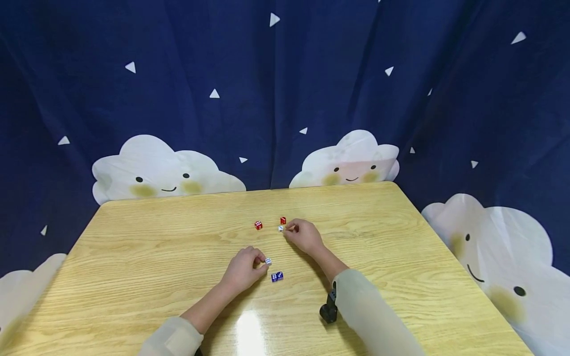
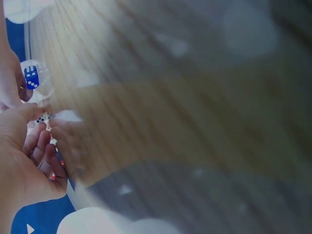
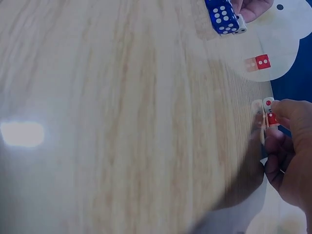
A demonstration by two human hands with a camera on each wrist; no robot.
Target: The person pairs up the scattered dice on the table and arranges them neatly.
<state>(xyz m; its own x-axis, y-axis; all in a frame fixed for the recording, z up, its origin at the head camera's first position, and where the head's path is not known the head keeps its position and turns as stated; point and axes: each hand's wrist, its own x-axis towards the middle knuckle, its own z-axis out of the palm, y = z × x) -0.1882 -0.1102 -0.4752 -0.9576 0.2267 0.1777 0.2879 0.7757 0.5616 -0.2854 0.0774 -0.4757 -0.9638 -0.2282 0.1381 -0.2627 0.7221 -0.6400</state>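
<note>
My left hand (image 1: 243, 268) is low over the wooden table, with a white die (image 1: 268, 261) at its thumb and fingertip. In the left wrist view that die (image 2: 41, 118) shows between the thumb and a finger, which pinch it. Two blue dice (image 1: 277, 277) sit side by side just right of that hand. Farther back, my right hand (image 1: 305, 236) has its fingertips beside another white die (image 1: 280, 228). In the right wrist view the thumb touches this die (image 3: 268, 104), while the other fingers stay apart from it. A red die (image 1: 283, 220) stands right behind it.
Another red die (image 1: 258, 225) lies to the left of the back pair. The wooden table (image 1: 169, 247) ends at a dark blue curtain (image 1: 249, 59) printed with clouds. A black wrist device (image 1: 328, 312) hangs below the right sleeve.
</note>
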